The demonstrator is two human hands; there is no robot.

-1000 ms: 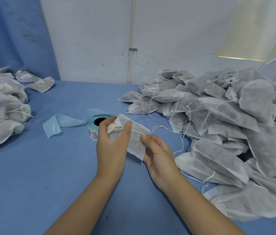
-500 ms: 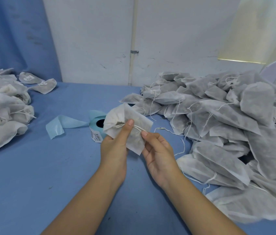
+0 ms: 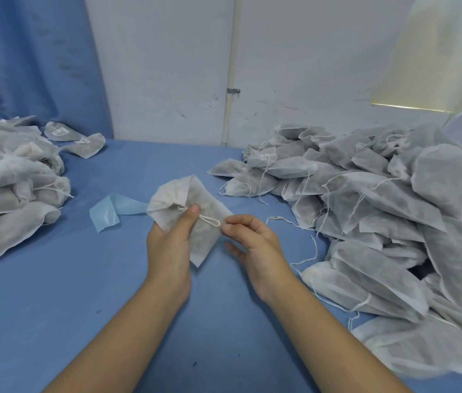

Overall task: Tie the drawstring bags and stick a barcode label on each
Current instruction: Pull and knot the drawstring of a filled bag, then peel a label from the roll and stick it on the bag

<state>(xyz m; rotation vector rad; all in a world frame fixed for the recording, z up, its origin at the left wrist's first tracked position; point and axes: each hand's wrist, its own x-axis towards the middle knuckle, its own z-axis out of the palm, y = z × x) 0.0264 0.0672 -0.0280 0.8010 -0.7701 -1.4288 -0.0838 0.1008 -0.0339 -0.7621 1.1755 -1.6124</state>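
A white non-woven drawstring bag (image 3: 207, 205) is held up over the middle of the blue table. My left hand (image 3: 171, 245) grips it below its gathered neck, thumb pressed on the cord knot. A short loop of white drawstring (image 3: 210, 221) runs from there to my right hand (image 3: 252, 245), whose thumb and fingertips pinch its end. The label roll is hidden behind the bag; only its pale blue backing strip (image 3: 110, 211) shows to the left.
A big heap of loose bags (image 3: 388, 211) with trailing cords fills the right side. A smaller pile of bags (image 3: 8, 182) lies at the left, two of them (image 3: 82, 143) showing white labels. White wall and blue curtain stand behind the table (image 3: 54, 307).
The bag has been raised and tilted, now covering the label roll. My right hand has drawn the cord out to the right into a short loop.
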